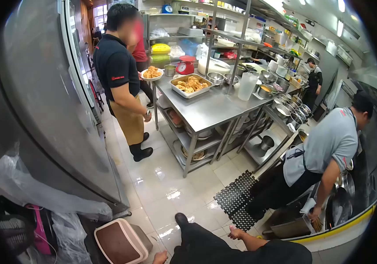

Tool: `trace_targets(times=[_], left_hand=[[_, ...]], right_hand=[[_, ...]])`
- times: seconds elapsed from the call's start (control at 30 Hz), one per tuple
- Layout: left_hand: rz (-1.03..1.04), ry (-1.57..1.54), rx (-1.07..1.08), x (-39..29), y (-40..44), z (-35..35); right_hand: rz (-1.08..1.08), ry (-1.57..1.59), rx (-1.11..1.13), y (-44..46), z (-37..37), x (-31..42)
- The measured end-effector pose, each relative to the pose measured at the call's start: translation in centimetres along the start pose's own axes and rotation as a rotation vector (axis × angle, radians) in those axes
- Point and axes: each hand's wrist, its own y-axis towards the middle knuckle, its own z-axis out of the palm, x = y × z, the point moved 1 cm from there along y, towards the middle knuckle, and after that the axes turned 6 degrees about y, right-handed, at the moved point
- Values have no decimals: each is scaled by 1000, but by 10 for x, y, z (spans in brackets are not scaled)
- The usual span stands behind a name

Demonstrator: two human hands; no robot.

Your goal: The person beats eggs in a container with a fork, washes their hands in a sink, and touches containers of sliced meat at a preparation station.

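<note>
My right hand (237, 232) hangs low over the tiled floor in front of my dark clothing. Its fingers are loosely bent and somewhat apart, with nothing visible in them. Nearest to it is a black perforated floor mat (237, 198). My left hand (160, 258) shows only in part at the bottom edge, beside a brown and beige bin (122, 244); its fingers are too small and cut off to read. Farther ahead, a steel table (197, 110) bears a metal tray (204, 91) of fried food (191, 84).
A person (120, 75) in a dark shirt stands left of the table, holding a plate of fried food. Another person (325, 141) in grey bends over the cooking station at right. A tall steel cabinet (43, 88) and plastic sheeting (43, 189) flank the left. The floor (166, 189) looks shiny.
</note>
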Motion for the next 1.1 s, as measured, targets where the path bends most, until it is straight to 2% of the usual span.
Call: trace_targets(times=[0.07, 0.17, 0.23, 0.3, 0.37, 0.43, 0.53, 0.6, 0.63, 0.7, 0.73, 0.8, 0.83, 0.9, 1.0, 1.03, 1.1], left_hand=[[-64, -157, 60, -1, 21, -9], [-75, -159, -34, -33, 51, -37], [-125, -179, -83, -84, 49, -59], [-168, -203, -102, -130, 53, -78], [-151, -228, -140, -182, 65, -97], [18, -309, -246, -228, 85, -113], [-64, -341, -187, -302, 115, -144], [-54, -336, -165, -355, 126, -159], [-41, -329, -143, -378, 134, -166], [-24, -311, -119, -405, 157, -182], [-20, -316, -113, -423, 166, -191], [-43, -293, -122, -451, 192, -210], [-38, -283, -106, -458, 211, -221], [-59, -326, -67, -476, 247, -245], [-81, -269, -45, -507, 300, -285], [-77, -232, -44, -517, 313, -298], [-51, -157, 2, -548, 341, -330]], right_hand=[[3, -98, 58, 17, -7, 28], [-62, -432, 191, 79, -22, 101], [-92, -548, 251, 112, -32, 153], [-138, -542, 177, 112, -42, 211], [-538, -581, 42, 118, -57, 274], [-623, -590, 12, 127, -66, 333], [-655, -595, 62, 102, -86, 418], [-823, -513, 11, 86, -95, 458], [-823, -508, 2, 90, -99, 473], [-781, -94, 64, 90, -103, 497], [-772, -85, 51, 80, -106, 513], [-597, 103, -64, 62, -110, 545], [-590, 114, -79, 64, -108, 559], [-678, 25, -335, 68, -106, 588], [-730, 1, -498, 70, -102, 640], [-713, -8, -497, 56, -102, 664], [-629, 176, -478, 33, -103, 716]])
